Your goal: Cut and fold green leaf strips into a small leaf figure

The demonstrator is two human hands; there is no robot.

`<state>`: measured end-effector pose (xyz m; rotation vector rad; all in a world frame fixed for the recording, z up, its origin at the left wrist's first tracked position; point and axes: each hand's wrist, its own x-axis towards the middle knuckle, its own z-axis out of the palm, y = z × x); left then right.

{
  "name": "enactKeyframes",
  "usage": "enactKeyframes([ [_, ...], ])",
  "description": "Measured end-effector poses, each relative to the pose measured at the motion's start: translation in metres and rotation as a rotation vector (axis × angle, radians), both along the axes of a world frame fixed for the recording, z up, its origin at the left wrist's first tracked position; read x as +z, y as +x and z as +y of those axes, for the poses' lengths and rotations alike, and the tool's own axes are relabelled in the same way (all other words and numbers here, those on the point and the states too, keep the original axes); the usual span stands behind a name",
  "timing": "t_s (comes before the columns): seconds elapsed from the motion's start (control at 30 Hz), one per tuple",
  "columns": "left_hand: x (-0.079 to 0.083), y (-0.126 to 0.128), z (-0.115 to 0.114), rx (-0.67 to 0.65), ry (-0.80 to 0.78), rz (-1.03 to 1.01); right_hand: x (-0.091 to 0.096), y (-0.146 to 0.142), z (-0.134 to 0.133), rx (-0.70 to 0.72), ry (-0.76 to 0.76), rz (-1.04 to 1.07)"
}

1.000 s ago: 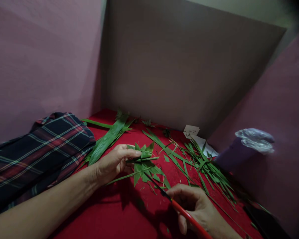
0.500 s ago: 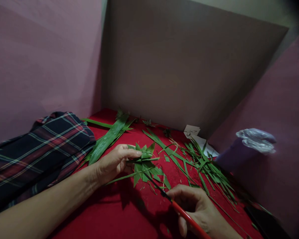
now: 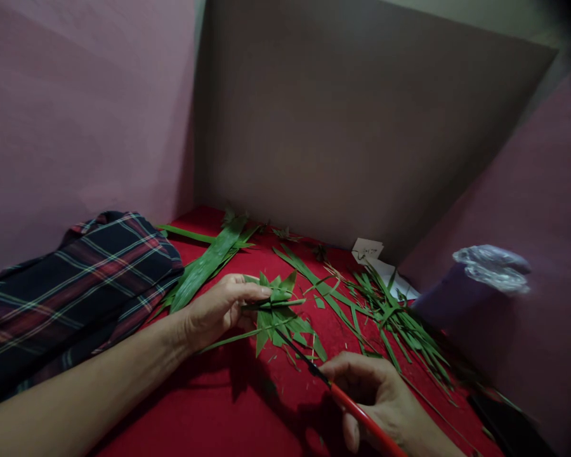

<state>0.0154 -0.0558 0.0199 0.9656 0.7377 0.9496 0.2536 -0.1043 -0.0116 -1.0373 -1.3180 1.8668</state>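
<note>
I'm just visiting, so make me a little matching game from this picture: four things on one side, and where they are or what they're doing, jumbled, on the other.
Things
1. left hand
2. right hand
3. plaid cloth
4. purple container

Places and states
A. holds a red-handled tool
B. lies at the left of the picture
C. has clear plastic at its top
D. grips a green leaf piece

Pairs: 1-D, 2-A, 3-B, 4-C

I count two hands (image 3: 380,393), one red-handled tool (image 3: 349,404), one starlike leaf bundle (image 3: 282,296), one plaid cloth (image 3: 109,260), one purple container (image 3: 440,295), many leaf strips (image 3: 412,330), dimly perhaps two papers (image 3: 368,247).
</note>
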Motion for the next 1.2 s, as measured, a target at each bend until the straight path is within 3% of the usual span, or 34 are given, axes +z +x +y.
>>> enactKeyframes([
  [0.9, -0.0009, 0.0012, 0.0030, -0.035, -0.028, 0.016, 0.0021, 0.0011, -0.0011, 0.027, -0.048, 0.042],
  [1.2, -0.0001, 0.0020, 0.0007, -0.030, -0.036, 0.006, -0.0065, 0.0072, -0.0014, 0.035, -0.012, 0.028],
])
